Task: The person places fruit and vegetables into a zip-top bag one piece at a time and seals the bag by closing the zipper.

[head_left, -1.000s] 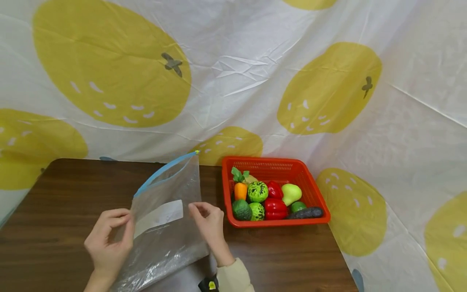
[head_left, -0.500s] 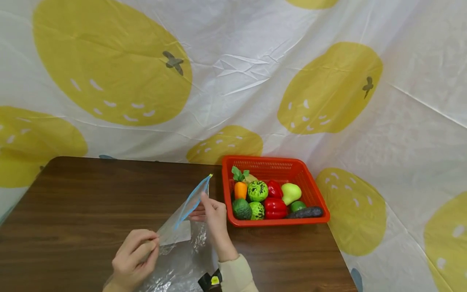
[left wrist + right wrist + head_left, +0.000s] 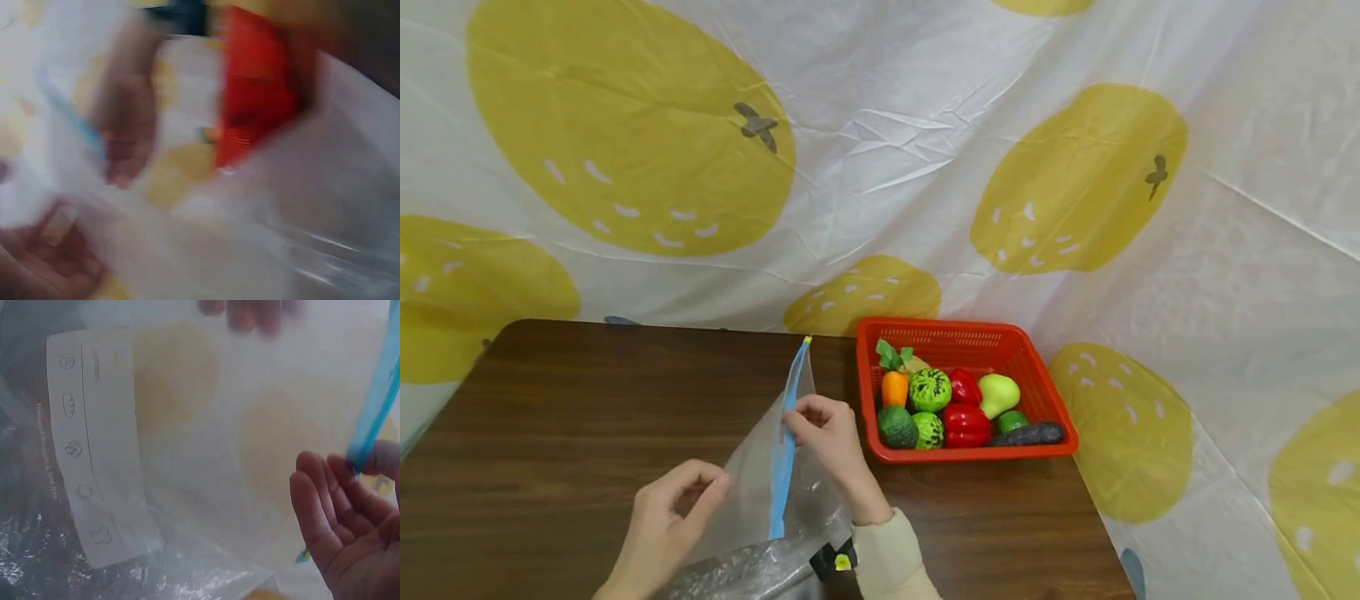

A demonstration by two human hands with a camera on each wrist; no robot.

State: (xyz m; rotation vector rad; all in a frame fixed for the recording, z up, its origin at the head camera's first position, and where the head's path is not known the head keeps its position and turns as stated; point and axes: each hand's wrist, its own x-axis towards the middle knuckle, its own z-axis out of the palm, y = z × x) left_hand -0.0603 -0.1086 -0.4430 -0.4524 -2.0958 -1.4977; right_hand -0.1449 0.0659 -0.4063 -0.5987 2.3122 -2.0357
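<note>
A clear plastic zip bag (image 3: 748,487) with a blue zip strip (image 3: 782,467) hangs between my hands, its lower part crumpled toward me. My right hand (image 3: 835,446) pinches the blue strip near its upper part; the right wrist view shows thumb and forefinger on the strip (image 3: 377,406). My left hand (image 3: 673,517) pinches the side of the bag, thumb and forefinger together at its edge. A white printed label panel (image 3: 94,450) faces the right wrist camera. In the blurred left wrist view, my left hand (image 3: 53,265) is at lower left and my right hand (image 3: 131,125) above.
A red plastic basket (image 3: 1052,400) stands on the brown wooden table (image 3: 572,408), just beyond my right hand. It holds several fruits and vegetables, among them a carrot (image 3: 895,389), a red pepper (image 3: 966,425) and a green pear (image 3: 999,394). A yellow-patterned sheet (image 3: 880,192) hangs behind.
The bag has swung round so that its zip strip stands nearly upright. My left hand has moved right; my right hand has gone from the bag's side to the strip.
</note>
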